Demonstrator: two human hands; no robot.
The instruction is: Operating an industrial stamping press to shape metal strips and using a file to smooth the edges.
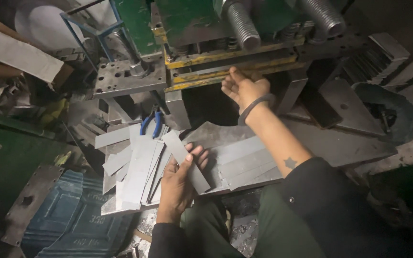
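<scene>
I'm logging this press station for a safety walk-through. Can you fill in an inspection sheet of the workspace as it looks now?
Surface: grey metal plate below the press, worn, partly covered.
Job's things: flat metal strip under the left hand; loose pile of similar strips beside it.
Clutter: blue-handled pliers behind the pile; blue plastic sheet on the floor.
Hands: left holds the strip; right hand, open, reaches to the yellow-edged die; dark band on that wrist.
Cables: nothing seen.
Surroundings: green press frame, threaded rods, dim light.
</scene>
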